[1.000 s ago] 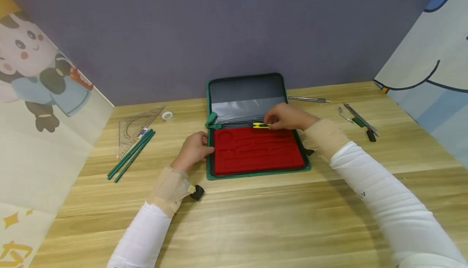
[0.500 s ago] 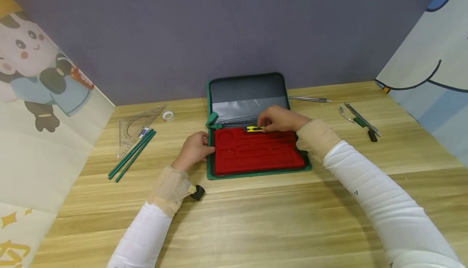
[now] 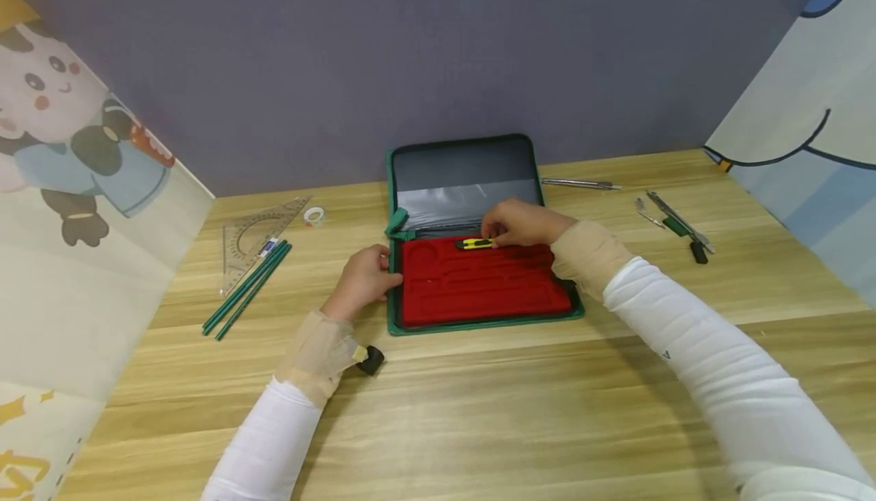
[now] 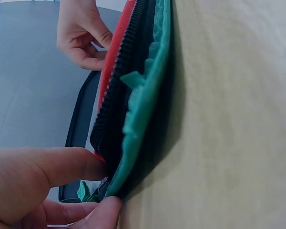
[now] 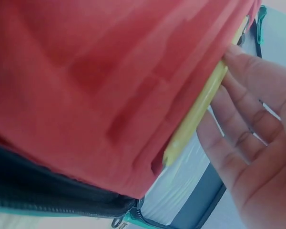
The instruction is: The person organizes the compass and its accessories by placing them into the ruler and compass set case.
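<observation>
A green-edged zip case (image 3: 479,325) lies unfolded on the table, its lid against the back wall. Inside is a red moulded tray (image 3: 489,299) with several shaped recesses. My left hand (image 3: 359,282) pinches the case's left edge, with the zip and green rim (image 4: 142,107) showing in the left wrist view. At the tray's far edge, my right hand (image 3: 523,223) holds a yellow-and-black utility knife (image 3: 472,243) between thumb and fingers. In the right wrist view the knife's yellow side (image 5: 195,114) lies along the top recess; how deep it sits, I cannot tell.
On the left lie a clear set square (image 3: 236,239), green pencils (image 3: 249,288) and a small tape roll (image 3: 313,216). A metal compass (image 3: 582,184) lies behind the case on the right; further right are metal drawing tools (image 3: 674,220) and a dark small block (image 3: 699,252).
My right hand has moved left and slightly toward me, bringing the utility knife from the hinge onto the tray's far edge. The left hand has kept its place on the case.
</observation>
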`<state>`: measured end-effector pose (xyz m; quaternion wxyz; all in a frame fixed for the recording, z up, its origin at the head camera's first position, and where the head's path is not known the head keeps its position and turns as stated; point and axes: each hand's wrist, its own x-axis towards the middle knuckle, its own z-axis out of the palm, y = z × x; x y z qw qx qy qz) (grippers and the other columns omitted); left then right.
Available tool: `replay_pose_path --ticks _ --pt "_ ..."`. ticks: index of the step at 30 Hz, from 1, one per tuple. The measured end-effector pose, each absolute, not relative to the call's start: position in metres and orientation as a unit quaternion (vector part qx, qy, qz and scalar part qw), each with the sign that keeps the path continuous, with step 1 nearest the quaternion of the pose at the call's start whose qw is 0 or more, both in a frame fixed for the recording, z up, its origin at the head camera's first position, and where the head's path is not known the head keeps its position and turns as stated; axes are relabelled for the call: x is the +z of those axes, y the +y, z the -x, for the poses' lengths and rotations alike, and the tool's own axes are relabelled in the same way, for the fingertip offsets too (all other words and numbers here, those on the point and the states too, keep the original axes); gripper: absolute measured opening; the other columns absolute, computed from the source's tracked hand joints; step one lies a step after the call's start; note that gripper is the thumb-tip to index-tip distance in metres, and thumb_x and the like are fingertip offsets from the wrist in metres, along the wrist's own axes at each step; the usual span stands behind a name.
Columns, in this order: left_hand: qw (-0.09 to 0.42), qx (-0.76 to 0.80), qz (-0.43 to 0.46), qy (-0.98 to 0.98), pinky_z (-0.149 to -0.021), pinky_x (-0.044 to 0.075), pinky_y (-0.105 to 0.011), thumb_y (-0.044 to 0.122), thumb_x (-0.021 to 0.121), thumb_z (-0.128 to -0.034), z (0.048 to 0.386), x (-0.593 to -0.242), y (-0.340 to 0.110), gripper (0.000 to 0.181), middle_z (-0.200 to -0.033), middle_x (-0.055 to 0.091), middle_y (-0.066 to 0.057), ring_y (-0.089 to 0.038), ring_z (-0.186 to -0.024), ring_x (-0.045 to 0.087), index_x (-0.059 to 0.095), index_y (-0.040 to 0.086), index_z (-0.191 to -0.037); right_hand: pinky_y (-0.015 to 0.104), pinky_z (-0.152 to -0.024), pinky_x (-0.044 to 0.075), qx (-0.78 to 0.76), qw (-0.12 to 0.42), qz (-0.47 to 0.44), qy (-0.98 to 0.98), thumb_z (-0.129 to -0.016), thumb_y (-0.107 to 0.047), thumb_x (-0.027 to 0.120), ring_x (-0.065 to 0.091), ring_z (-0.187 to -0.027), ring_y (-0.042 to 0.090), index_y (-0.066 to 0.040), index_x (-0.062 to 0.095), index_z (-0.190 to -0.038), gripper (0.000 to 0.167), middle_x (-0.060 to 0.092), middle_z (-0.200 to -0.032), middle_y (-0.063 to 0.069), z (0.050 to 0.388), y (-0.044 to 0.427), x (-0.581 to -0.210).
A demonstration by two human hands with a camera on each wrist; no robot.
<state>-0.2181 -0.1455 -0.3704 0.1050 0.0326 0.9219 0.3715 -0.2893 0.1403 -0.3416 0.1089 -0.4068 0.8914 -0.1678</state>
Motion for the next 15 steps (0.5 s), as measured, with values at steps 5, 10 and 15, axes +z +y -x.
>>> replay_pose_path --ticks 5,10,15 --pt "0.103 0.368 -0.034 0.924 -0.049 0.054 -0.025 0.008 0.067 -0.0819 0.2181 -0.3691 -0.145 0.05 -0.114 0.057 -0.023 -0.014 -0.054 0.059 0.049 -0.007 -0.127 0.037 -0.074 0.053 -0.164 0.11 0.401 0.895 -0.082 -0.002 0.069 0.063 -0.079 0.02 -0.002 0.068 -0.093 0.011 0.069 -0.087 0.008 0.2897 0.1409 -0.3424" --pt "0.105 0.367 -0.037 0.923 -0.049 0.054 -0.024 0.008 0.067 -0.0817 0.2175 -0.3695 -0.1453 0.05 -0.113 0.056 -0.022 -0.014 -0.054 0.059 0.049 -0.008 -0.126 0.037 -0.074 0.053 -0.159 0.113 0.401 0.895 -0.082 0.0 0.068 0.062 -0.078 0.02 -0.001 0.068 -0.093 0.011 0.068 -0.086 0.009 0.2895 0.1411 -0.3418" --pt "0.104 0.367 -0.036 0.924 -0.049 0.054 -0.024 0.008 0.067 -0.082 0.2177 -0.369 -0.1454 0.05 -0.114 0.056 -0.022 -0.013 -0.054 0.059 0.049 -0.007 -0.127 0.037 -0.073 0.052 -0.16 0.117 0.398 0.896 -0.081 0.004 0.065 0.061 -0.077 0.02 -0.001 0.068 -0.096 0.015 0.067 -0.086 0.009 0.289 0.141 -0.3418"
